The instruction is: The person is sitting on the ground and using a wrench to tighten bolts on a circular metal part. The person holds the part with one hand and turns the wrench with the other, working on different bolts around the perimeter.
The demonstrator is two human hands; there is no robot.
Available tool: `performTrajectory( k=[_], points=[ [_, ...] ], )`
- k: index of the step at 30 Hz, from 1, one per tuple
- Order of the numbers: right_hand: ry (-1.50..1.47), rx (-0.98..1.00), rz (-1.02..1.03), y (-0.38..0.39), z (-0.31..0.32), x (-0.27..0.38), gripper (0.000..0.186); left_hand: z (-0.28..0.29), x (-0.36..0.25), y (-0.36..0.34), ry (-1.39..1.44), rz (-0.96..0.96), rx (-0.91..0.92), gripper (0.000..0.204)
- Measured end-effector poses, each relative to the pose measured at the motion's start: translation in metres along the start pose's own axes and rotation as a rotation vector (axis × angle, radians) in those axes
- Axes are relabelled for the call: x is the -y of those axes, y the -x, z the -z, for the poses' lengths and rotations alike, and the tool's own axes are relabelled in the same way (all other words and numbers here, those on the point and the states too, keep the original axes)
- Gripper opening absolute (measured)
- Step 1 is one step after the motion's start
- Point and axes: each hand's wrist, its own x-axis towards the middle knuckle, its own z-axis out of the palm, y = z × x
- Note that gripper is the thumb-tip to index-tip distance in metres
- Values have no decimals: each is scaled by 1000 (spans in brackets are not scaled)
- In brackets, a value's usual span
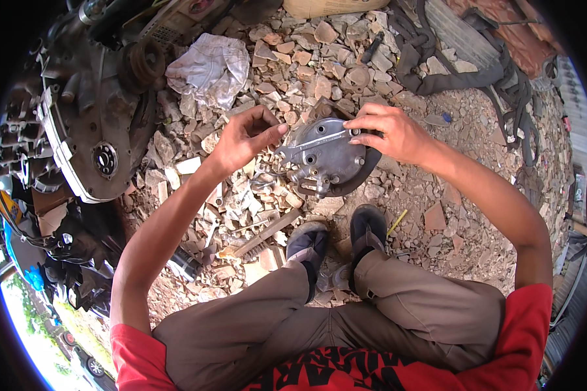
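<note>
A round grey metal casing with bolt holes and short stubs rests on the rubble in front of my feet. Across its top lies a thin, shiny metal rod, slanting up to the right. My right hand pinches the rod's right end between thumb and fingers, at the casing's upper right edge. To the left of the casing, my left hand hovers with fingers curled and thumb and index tips close together. Anything between those tips is too small to make out. The casing's underside is hidden.
A large dark engine block stands at the left. Beyond my left hand lies a crumpled pale cloth. Dark rubber strips lie at the far right. Broken stones and tile pieces cover the ground around my shoes.
</note>
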Motion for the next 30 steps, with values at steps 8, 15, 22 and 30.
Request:
performTrajectory(
  k=[8,15,22,30],
  points=[
    [27,53,-26,1,1,1,31,4,-5,-2,-262,-64,531,13],
    [94,84,-31,7,2,-1,36,-26,-35,16,-458,61,717,32],
    [-42,121,-343,3,6,19,54,-51,-45,26,-579,137,915,56],
    [-31,138,-639,-11,3,54,47,-47,-39,25,-550,68,867,53]
  ],
)
